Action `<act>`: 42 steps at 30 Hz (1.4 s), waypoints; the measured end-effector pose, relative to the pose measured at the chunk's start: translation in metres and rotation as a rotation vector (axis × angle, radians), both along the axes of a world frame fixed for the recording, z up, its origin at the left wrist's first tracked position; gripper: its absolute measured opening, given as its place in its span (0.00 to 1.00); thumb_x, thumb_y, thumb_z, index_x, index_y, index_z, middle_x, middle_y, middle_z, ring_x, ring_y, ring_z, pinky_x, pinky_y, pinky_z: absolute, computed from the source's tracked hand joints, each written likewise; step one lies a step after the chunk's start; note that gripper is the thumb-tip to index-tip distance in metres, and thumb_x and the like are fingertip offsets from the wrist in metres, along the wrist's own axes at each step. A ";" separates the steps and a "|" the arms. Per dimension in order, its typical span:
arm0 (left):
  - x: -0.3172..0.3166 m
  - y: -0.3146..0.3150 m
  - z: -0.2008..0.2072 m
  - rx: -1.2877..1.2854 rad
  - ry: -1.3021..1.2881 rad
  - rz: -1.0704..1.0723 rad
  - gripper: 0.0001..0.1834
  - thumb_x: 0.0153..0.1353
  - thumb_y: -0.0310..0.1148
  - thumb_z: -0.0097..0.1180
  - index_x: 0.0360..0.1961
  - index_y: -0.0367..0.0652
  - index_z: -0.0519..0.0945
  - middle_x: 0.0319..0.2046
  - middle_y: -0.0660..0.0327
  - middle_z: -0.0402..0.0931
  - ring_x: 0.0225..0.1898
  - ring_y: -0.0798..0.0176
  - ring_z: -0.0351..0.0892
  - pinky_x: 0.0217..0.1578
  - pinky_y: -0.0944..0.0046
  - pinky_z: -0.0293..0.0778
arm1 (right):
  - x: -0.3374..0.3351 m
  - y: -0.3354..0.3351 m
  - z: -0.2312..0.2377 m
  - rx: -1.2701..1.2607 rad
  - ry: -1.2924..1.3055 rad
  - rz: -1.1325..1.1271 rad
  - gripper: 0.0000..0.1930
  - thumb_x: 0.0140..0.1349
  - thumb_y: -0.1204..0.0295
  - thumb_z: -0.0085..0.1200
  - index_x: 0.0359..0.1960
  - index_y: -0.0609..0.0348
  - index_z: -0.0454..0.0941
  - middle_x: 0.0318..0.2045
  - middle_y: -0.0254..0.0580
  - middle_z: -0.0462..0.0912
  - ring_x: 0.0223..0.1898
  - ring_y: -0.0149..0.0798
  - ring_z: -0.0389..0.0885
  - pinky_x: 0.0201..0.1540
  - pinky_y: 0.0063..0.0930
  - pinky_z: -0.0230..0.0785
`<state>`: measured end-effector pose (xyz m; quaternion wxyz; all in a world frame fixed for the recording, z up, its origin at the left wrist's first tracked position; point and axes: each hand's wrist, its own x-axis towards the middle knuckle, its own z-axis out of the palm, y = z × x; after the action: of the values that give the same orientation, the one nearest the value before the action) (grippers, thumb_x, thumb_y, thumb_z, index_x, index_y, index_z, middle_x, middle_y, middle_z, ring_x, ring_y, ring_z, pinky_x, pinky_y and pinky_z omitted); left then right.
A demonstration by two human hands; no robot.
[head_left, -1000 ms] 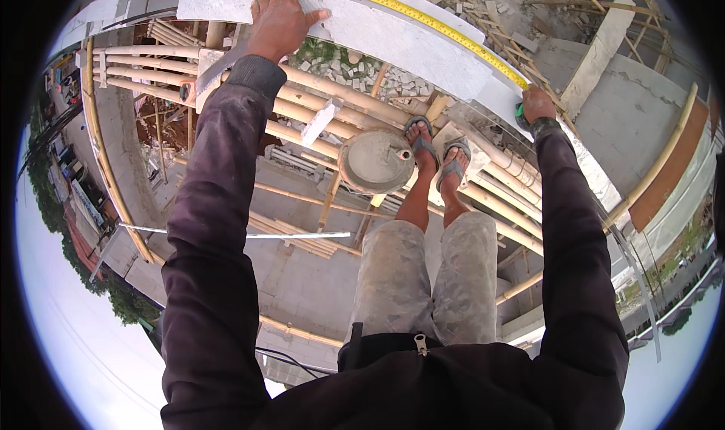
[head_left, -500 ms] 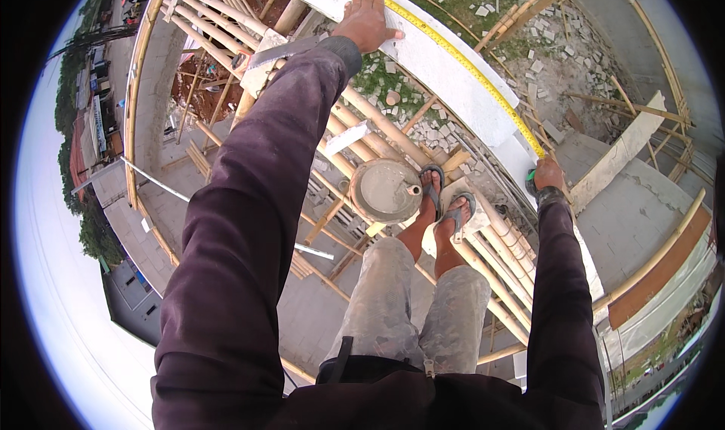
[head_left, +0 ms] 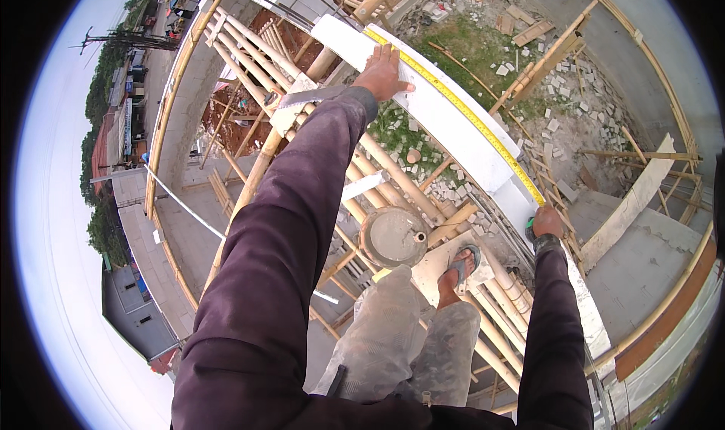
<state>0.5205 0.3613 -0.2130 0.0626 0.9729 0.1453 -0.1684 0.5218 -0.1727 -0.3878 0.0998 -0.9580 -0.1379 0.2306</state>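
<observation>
A yellow tape measure blade (head_left: 483,130) is stretched along the top of long white blocks (head_left: 438,117) that form a wall. My left hand (head_left: 381,73) lies on the far part of the wall, thumb spread, fingertips close to the blade's far end. Whether they press on the blade is not clear. At the near right, my right hand (head_left: 548,221) is closed round the tape measure case (head_left: 531,228), of which a green and dark part shows. The blade runs out from that hand.
A round bucket of wet grey mortar (head_left: 393,236) with a handle in it stands on bamboo poles (head_left: 393,156). My sandalled foot (head_left: 464,261) rests on a board. A handsaw (head_left: 311,96) lies left of my sleeve. Broken block pieces (head_left: 563,90) litter the ground beyond the wall.
The view has shifted, so the wall and bucket sit lower. My left foot has left its place beside the bucket and is hidden. Both hands keep their places along the tape.
</observation>
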 end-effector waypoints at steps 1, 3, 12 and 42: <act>0.000 0.000 0.000 0.000 0.002 0.002 0.58 0.55 0.58 0.63 0.72 0.30 0.47 0.73 0.37 0.40 0.74 0.34 0.34 0.72 0.43 0.41 | 0.000 0.000 -0.001 -0.019 0.014 0.007 0.12 0.64 0.66 0.45 0.38 0.61 0.78 0.34 0.58 0.83 0.39 0.59 0.82 0.43 0.52 0.74; 0.000 0.002 0.000 0.000 0.005 -0.003 0.58 0.55 0.58 0.63 0.72 0.30 0.47 0.72 0.36 0.40 0.74 0.33 0.35 0.72 0.43 0.42 | -0.001 0.000 -0.004 -0.028 0.034 -0.065 0.11 0.63 0.67 0.45 0.39 0.60 0.77 0.35 0.57 0.82 0.40 0.57 0.82 0.43 0.50 0.75; -0.006 0.003 -0.004 -0.018 -0.091 -0.037 0.56 0.54 0.56 0.65 0.71 0.30 0.51 0.72 0.36 0.43 0.74 0.33 0.37 0.70 0.41 0.45 | 0.000 0.004 0.022 -0.050 0.014 0.029 0.09 0.59 0.71 0.51 0.38 0.62 0.76 0.34 0.60 0.80 0.39 0.57 0.83 0.43 0.47 0.78; -0.013 -0.011 0.016 -0.130 -0.157 -0.034 0.49 0.59 0.53 0.61 0.69 0.28 0.55 0.71 0.34 0.43 0.74 0.32 0.35 0.70 0.36 0.37 | 0.001 0.025 0.191 -0.012 -0.084 -0.212 0.16 0.65 0.63 0.42 0.36 0.66 0.75 0.35 0.66 0.79 0.40 0.66 0.77 0.44 0.53 0.69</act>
<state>0.5073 0.3506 -0.1972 0.1340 0.9793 0.1123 -0.1016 0.5232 -0.1478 -0.1967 0.1120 -0.9767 -0.0384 0.1790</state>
